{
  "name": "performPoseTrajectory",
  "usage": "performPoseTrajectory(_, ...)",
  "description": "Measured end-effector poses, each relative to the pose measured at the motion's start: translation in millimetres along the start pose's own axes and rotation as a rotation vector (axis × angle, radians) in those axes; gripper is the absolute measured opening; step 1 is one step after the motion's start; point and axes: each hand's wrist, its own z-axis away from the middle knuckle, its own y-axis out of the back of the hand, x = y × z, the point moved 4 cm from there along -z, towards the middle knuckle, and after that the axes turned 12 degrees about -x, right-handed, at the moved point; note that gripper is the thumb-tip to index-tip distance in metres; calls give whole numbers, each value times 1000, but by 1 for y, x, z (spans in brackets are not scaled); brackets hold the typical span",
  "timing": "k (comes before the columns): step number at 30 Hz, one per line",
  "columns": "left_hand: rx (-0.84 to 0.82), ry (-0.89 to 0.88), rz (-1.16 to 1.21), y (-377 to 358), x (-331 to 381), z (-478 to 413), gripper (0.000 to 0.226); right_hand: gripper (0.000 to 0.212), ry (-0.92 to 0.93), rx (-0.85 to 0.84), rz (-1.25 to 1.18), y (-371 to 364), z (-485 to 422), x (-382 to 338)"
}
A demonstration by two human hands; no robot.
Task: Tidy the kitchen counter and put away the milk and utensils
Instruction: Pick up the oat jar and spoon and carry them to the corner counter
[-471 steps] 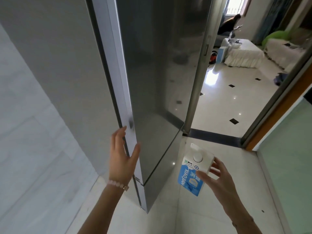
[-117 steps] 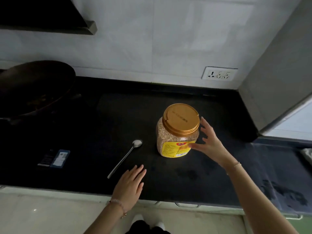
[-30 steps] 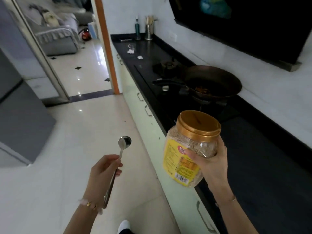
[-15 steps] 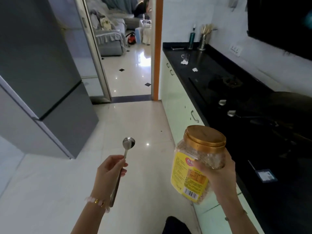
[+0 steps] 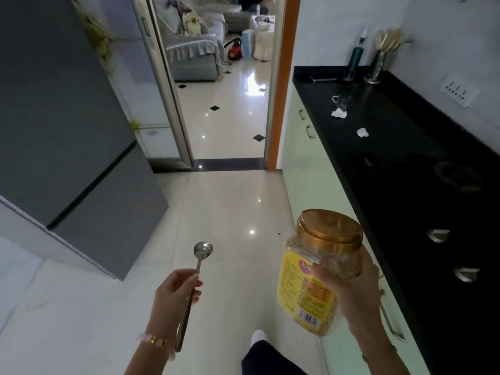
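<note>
My left hand (image 5: 173, 293) grips a metal spoon (image 5: 202, 250) by its handle, bowl pointing up, held over the floor. My right hand (image 5: 351, 290) holds a clear plastic jar of grains (image 5: 316, 272) with a gold lid and a yellow label, tilted slightly, beside the counter's front edge. The black counter (image 5: 392, 147) runs along the right. At its far end stand a metal utensil holder (image 5: 378, 63) with chopsticks and a dark green bottle (image 5: 354, 60). No milk carton is in view.
A grey fridge (image 5: 67, 125) stands on the left with its doors closed. On the counter sit a small glass cup (image 5: 340, 100), two crumpled tissues (image 5: 338, 113), a stove burner (image 5: 457, 177) and knobs. Pale green cabinets (image 5: 305, 169) line the counter. A doorway (image 5: 224, 85) lies ahead.
My view has turned left along the kitchen and I have stepped forward. Both hands still carry the spoon and the jar, and the far end of the counter looks closer.
</note>
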Motion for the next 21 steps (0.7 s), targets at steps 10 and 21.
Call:
performPoseTrajectory(10, -22, -15, 17, -7, 83, -185, 11, 95, 28, -17, 83, -39, -193, -38)
performPoseTrajectory(21, -177, 22, 7, 13, 171, -442, 9, 98, -61, 138, 73, -130, -395, -55)
